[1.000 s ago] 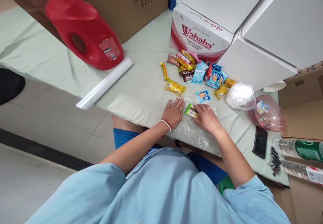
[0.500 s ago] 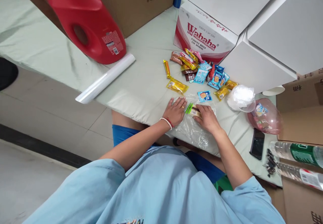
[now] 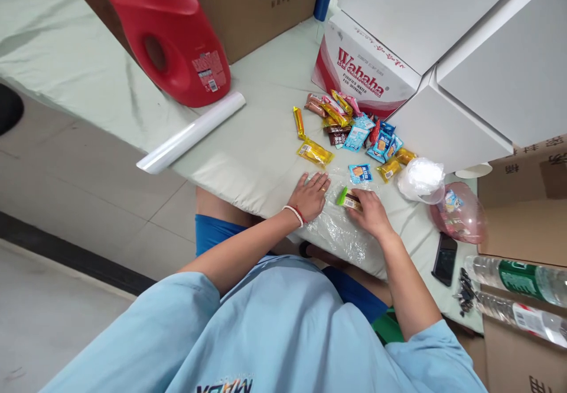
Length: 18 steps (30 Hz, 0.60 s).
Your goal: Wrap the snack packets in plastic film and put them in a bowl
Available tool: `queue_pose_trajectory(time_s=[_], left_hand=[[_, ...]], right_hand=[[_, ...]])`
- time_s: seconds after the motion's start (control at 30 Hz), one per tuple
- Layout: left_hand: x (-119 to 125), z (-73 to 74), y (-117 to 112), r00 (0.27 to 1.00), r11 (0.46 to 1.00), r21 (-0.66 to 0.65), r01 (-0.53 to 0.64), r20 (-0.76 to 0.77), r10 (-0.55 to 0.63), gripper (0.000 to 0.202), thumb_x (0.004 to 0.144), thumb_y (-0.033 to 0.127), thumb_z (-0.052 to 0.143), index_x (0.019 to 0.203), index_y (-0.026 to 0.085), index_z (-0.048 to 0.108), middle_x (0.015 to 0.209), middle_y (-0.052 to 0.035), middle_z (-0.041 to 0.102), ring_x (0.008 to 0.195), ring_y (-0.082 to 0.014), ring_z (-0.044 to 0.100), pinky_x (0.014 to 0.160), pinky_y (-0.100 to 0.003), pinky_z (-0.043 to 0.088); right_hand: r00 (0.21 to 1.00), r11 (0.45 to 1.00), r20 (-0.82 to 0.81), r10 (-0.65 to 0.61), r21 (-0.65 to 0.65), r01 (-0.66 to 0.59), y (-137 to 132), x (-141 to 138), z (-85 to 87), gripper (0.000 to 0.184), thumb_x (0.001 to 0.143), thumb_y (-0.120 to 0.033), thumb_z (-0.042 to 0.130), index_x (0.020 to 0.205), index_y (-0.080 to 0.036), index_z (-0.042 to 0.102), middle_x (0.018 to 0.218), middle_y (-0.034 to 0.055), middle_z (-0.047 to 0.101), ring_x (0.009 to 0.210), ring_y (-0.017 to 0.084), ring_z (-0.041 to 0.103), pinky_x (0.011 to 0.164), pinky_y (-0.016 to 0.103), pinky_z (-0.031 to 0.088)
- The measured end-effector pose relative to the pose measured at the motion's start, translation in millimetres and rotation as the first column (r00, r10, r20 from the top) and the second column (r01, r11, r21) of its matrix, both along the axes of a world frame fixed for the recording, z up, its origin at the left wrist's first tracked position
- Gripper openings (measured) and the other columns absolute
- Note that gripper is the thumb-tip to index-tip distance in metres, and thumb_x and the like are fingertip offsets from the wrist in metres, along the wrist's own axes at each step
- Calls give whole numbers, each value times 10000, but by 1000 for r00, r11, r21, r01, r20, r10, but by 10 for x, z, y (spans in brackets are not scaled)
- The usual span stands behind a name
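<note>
My left hand (image 3: 310,197) lies flat, fingers spread, at the left edge of a sheet of clear plastic film (image 3: 341,236). Over the film, my right hand (image 3: 371,210) grips a small wrapped snack bar (image 3: 349,199) with a green end and a barcode. Just beyond the hands lies a blue snack packet (image 3: 360,173). A yellow-wrapped snack (image 3: 314,152) rests past my left fingertips. Farther back is a pile of mixed snack packets (image 3: 357,136) in yellow, brown, pink and blue.
A roll of film (image 3: 192,133) and a red detergent jug (image 3: 172,44) stand at the left. Behind the snacks is a Wahaha box (image 3: 358,74). To the right are a white plastic bundle (image 3: 420,179), a pink bowl (image 3: 460,213), a phone (image 3: 445,259) and plastic bottles (image 3: 522,278).
My right hand has closed around the snack bar and shifted it slightly right, turning it a little. My left hand stays flat in place. The camera view has shifted slightly.
</note>
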<state>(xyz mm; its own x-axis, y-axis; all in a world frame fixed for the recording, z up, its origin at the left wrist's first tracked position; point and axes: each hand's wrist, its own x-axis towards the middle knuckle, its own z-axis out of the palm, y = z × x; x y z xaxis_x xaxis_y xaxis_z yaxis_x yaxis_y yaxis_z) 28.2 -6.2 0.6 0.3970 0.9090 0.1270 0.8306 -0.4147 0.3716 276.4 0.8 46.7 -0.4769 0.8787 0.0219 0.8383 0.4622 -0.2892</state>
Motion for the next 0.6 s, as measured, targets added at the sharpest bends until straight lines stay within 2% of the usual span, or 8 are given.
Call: queue_pose_trajectory(time_s=[0.1, 0.2, 0.3, 0.43, 0.6], left_hand=[[-3, -8, 4, 1000, 1000, -3, 5, 3, -5, 586, 1001, 258, 367, 1574, 164, 449, 1675, -106, 395, 1568, -267, 328, 1300, -568, 172], [1, -9, 5, 1000, 1000, -4, 5, 5, -5, 579, 1002, 254, 369, 1568, 166, 456, 1672, -107, 400, 1566, -270, 333, 1296, -577, 176], [-1, -7, 7, 1000, 1000, 0, 3, 11, -3, 572, 1009, 254, 366, 1566, 158, 454, 1674, -116, 394, 1561, -272, 343, 1290, -580, 194], [-76, 4, 4, 999, 1000, 15, 21, 24, -22, 568, 1020, 233, 349, 1575, 158, 443, 1693, -120, 353, 1565, -267, 339, 1283, -564, 227], [-266, 10, -6, 1000, 1000, 14, -26, 1, 26, 527, 1056, 381, 373, 1552, 244, 489, 1668, -97, 408, 1573, -305, 318, 1287, -665, 79]], right_hand=[[994, 1000, -103, -17, 24, 20, -5, 23, 49, 532, 892, -366, 638, 1396, -205, 578, 1275, 154, 684, 1146, 355, 605, 1024, 538, 499], [991, 1000, -133, 29, 4, -29, -16, -127, 53, 537, 898, -370, 649, 1408, -218, 571, 1296, 149, 676, 1158, 346, 605, 1042, 529, 490], [992, 997, -107, 68, -36, -72, -33, -305, -20, 534, 914, -365, 642, 1416, -198, 569, 1331, 156, 662, 1165, 348, 590, 1039, 517, 483], [997, 999, -77, 22, -48, -25, -63, -378, -138, 541, 945, -377, 605, 1452, -194, 551, 1396, 164, 626, 1221, 356, 564, 1043, 522, 467], [997, 999, -78, 29, -42, -32, -86, -328, -150, 567, 954, -407, 611, 1482, -215, 537, 1417, 154, 617, 1255, 353, 556, 1058, 533, 467]])
